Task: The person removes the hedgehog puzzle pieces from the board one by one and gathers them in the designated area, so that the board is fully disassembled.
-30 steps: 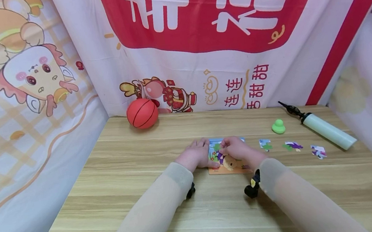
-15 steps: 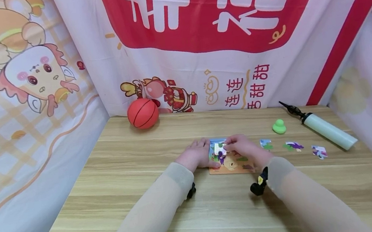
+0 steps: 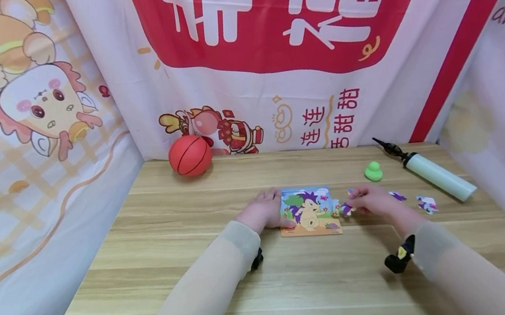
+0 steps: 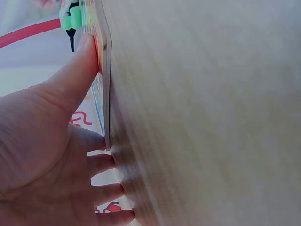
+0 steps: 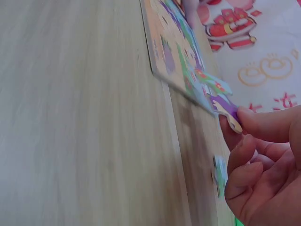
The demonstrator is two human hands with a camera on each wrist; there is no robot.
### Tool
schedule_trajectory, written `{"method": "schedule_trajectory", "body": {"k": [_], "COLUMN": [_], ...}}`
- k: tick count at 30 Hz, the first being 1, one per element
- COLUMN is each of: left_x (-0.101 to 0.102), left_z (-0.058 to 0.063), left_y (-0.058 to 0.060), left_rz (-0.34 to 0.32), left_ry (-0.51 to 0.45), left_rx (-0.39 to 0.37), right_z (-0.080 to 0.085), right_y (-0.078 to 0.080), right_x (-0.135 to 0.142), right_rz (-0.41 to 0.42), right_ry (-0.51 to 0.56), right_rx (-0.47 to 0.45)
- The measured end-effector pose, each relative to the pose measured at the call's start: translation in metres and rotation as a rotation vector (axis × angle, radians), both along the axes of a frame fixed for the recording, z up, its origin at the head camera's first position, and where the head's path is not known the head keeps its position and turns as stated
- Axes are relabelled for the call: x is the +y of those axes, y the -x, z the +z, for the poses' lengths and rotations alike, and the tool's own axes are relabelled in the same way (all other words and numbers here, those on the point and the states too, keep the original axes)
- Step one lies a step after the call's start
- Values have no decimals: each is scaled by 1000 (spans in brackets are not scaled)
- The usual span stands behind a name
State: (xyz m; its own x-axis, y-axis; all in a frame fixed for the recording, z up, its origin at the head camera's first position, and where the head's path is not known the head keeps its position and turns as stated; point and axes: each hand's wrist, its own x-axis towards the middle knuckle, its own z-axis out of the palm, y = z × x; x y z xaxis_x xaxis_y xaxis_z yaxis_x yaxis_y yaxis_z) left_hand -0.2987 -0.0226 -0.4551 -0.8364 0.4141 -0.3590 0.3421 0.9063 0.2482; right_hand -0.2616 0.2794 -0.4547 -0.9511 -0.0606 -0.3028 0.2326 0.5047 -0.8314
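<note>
My left hand (image 3: 266, 210) rests at the left edge of a flat puzzle board (image 3: 312, 232) printed with a purple-spined hedgehog. In the left wrist view its thumb (image 4: 77, 77) lies on the board's face, while the straight fingers reach along the side down to the table. Just right of the board, my right hand (image 3: 375, 202) pinches a jigsaw piece (image 5: 225, 106) between thumb and fingertips. Purple, cream and a green-blue strip with red flowers show on that piece. It is held tilted, and overlaps the board's corner in the right wrist view.
Loose jigsaw pieces lie to the right, a purple one (image 3: 397, 196) and a white-purple one (image 3: 427, 204); another (image 5: 219, 176) sits below the right hand. Farther back are a green dome-shaped toy (image 3: 373, 171), a hand pump (image 3: 439, 175) and a red ball (image 3: 190, 155).
My right hand has moved off the board to the right, carrying the jigsaw piece, so the hedgehog picture is now uncovered. The left hand has stayed at the board's edge.
</note>
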Motion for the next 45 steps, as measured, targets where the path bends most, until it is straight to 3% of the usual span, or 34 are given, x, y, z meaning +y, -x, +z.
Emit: {"method": "schedule_trajectory", "body": {"k": [9,28,34,39,45], "left_x": [1,1,0,0,3], "left_z": [0,-2,1,1,-19], "left_y": [0,3,1,3,17], "left_rz": [-3,-6,-10,1,28], "left_ry": [-2,9,1,-3,33], "left_rx": [-4,12,10,0,-40], "right_z": [-5,0,8,11,4], "right_y": [-21,-25,-13,0,15], "right_x": [33,37,17,-15,-54], "right_rz": [-6,1,0,17,86], "right_ry": [-102,-194,-224,-151,-142], "right_rx": [-100,-50,-27,16,87]}}
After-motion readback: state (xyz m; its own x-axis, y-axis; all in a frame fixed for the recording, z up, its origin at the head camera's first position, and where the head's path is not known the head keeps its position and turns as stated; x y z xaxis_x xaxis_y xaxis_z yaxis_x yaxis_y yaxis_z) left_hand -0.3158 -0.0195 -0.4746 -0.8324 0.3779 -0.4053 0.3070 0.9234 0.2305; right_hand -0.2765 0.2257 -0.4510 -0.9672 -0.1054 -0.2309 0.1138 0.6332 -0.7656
